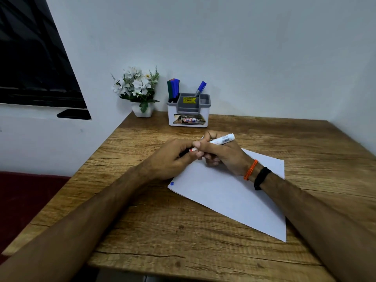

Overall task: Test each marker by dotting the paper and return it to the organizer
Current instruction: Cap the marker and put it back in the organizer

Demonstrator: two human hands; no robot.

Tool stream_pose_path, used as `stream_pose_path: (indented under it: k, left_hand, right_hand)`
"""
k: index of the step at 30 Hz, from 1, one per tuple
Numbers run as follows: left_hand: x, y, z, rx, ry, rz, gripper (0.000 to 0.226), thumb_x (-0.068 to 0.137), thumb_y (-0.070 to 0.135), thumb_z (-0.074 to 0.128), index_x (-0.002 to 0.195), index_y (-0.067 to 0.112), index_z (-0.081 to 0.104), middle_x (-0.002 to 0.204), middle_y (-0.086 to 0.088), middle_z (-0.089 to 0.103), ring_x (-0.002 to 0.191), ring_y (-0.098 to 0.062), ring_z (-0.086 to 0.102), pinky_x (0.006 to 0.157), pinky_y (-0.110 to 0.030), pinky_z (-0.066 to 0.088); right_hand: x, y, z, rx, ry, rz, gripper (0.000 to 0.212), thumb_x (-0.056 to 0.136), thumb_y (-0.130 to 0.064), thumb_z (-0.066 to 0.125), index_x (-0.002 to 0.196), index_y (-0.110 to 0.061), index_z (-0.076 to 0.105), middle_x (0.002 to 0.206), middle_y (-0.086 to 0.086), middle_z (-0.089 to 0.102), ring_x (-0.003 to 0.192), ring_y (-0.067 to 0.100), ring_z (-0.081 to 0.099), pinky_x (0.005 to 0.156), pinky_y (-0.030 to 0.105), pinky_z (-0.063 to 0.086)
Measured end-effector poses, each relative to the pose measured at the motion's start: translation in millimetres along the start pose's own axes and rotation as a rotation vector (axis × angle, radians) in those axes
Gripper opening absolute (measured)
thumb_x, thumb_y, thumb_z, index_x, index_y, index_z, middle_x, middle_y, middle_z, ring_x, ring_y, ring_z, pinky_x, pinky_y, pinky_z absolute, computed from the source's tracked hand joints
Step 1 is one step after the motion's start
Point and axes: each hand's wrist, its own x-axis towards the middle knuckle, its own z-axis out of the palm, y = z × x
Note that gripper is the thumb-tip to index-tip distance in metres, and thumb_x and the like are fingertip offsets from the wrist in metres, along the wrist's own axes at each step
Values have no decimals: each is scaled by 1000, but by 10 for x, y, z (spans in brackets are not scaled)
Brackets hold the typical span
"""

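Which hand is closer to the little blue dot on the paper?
Left. The left hand is just above the blue dot; the right hand is farther, up and to the right.

Rough-grained wood table [142, 231], matt smooth paper [234, 196], glossy plastic organizer [189, 117]

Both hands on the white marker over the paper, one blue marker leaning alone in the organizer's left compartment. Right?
Wrong side. In the head view the lone blue marker leans in the organizer's right compartment; the left one holds a bunch of markers. The rest stands: left hand and right hand both hold the white marker over the paper.
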Motion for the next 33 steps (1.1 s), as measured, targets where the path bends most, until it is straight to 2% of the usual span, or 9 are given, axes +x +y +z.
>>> stream_pose_path:
  k: [3, 6, 9, 12, 17, 19, 24, 29, 33]
  left_hand:
    - [1, 16, -11, -23, 3, 19, 16, 97, 33, 49, 93, 39, 64, 71, -1, 65, 58, -19, 52, 51, -30, 36]
    - [17, -4, -6, -41, -3, 12, 21, 96, 35, 49, 97, 29, 69, 72, -8, 66, 58, -28, 51, 49, -34, 36]
    - [16, 9, -15, -56, -9, 19, 23, 97, 35, 51, 101, 22, 70, 76, 2, 69, 60, -18, 55, 52, -32, 41]
    - [9, -4, -30, -80, -9, 25, 21, 97, 32, 56, 104, 18, 70, 77, 15, 66, 64, 0, 56, 57, -15, 38]
    - [4, -55, -117, -97, -10, -60, 30, 86, 41, 66, 111, 24, 70, 74, 11, 66, 58, -2, 51, 58, -20, 38]
    - [-12, -117, -223, -122, 27, -121, 32, 81, 35, 76, 111, 25, 70, 60, 9, 55, 52, -5, 45, 55, -23, 36]
    - [-47, -236, -343, -94, -49, -189, 39, 74, 25, 82, 110, 34, 69, 53, 13, 47, 51, -3, 42, 57, -20, 38]
    - [-44, -284, -277, 3, -200, -179, 22, 72, 39, 82, 86, 24, 75, 67, -16, 56, 63, -26, 51, 63, -39, 43]
    - [-35, -298, -268, 30, -195, -172, 10, 69, 46, 68, 74, 54, 68, 68, -11, 64, 61, -19, 53, 61, -38, 45]
  right_hand:
    - [15, -13, 3, 10, -1, -13, 22, 83, -13, 67, 70, -5, 50, 60, 4, 67, 41, 6, 45, 38, 17, 32]
    - [15, -22, -11, 24, -13, -2, 22, 89, -6, 62, 71, -5, 48, 57, 3, 65, 39, 5, 44, 38, 16, 31]
    - [21, -13, -26, 45, -19, -5, 23, 85, -10, 65, 71, -4, 48, 57, 6, 63, 39, 6, 43, 38, 17, 31]
    - [25, -24, -38, 9, -12, -14, 23, 84, -11, 66, 71, -4, 48, 52, 1, 58, 38, 7, 40, 41, 18, 30]
    - [28, -13, -24, -21, 18, -36, 17, 85, -13, 67, 74, -7, 56, 51, 3, 54, 39, 10, 38, 42, 21, 31]
    - [36, -23, -2, 2, 37, -35, 9, 84, -15, 63, 81, -6, 61, 53, 4, 54, 40, 11, 40, 43, 22, 33]
    - [1, -19, 31, 20, -46, 11, 22, 87, -16, 55, 92, -6, 74, 67, 16, 68, 47, 19, 56, 47, 23, 43]
    - [-45, -3, 118, -57, -108, 73, 24, 87, -18, 60, 99, -1, 72, 75, 16, 71, 55, 17, 65, 48, 23, 50]
    - [-86, 26, 224, -148, -111, 92, 21, 83, -16, 70, 95, 1, 70, 70, 13, 70, 53, 15, 65, 48, 23, 53]
